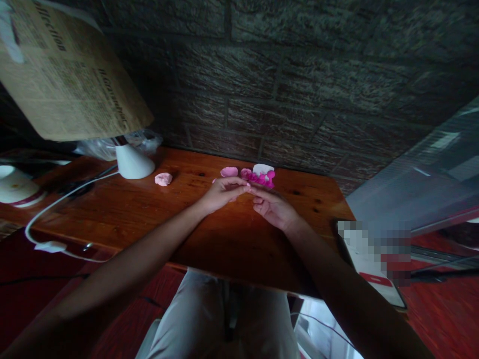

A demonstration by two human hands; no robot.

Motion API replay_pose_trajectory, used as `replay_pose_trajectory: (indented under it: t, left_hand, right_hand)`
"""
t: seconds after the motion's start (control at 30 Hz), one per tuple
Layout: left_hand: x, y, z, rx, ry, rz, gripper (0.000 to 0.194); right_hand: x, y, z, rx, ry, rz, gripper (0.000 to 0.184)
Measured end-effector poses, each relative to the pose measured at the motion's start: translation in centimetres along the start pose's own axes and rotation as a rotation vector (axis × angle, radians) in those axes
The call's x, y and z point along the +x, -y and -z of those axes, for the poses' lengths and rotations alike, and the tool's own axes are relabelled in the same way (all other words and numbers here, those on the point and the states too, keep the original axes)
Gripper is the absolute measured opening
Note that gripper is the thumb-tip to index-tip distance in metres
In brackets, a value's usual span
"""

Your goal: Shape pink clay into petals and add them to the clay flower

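Observation:
My left hand [223,193] and my right hand [276,207] meet above the middle of the wooden table, fingertips touching. Both are closed in a pinch around a small pink piece of clay [249,186], mostly covered by the fingers. Just beyond the hands lie a flat light pink piece [229,171], a rounded pink piece [246,173], bright magenta pieces [265,179] and a flat white piece [263,168]. The left hand partly hides another bit of pink. A crumpled pale pink lump of clay [163,179] rests apart, farther left.
A lamp with a white base [135,162] and a newsprint shade [75,75] stands at the left, its white cord [56,203] trailing over the table edge. A paper cup [17,187] is farther left. A phone-like device [374,269] lies at the right edge. Behind rises a brick wall [254,104].

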State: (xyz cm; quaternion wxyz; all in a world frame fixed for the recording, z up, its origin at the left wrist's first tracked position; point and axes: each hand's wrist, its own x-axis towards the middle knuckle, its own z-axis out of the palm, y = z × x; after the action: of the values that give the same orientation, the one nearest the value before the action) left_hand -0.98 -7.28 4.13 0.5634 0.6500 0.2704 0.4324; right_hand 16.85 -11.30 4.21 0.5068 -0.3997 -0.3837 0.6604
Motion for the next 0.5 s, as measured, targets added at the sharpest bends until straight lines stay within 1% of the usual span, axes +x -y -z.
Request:
replay_pose_trajectory:
  t: [0.2,0.33,0.43,0.5]
  left_hand:
    - [0.03,0.09,-0.06,0.016,-0.036,0.014,0.035]
    - [0.11,0.38,0.11,0.008,-0.039,0.017,0.035]
    - [0.12,0.47,0.17,-0.029,-0.028,0.043,0.036]
    - [0.09,0.44,0.15,-0.055,-0.025,0.075,0.038]
  right_hand:
    - [0.17,-0.27,0.08,0.112,-0.027,-0.026,0.029]
    - [0.16,-0.38,-0.10,0.172,-0.003,-0.033,0.030]
    - [0.06,-0.28,-0.27,0.180,0.008,-0.046,0.029]
    - [-0.01,-0.21,-0.36,0.161,0.015,-0.026,0.027]
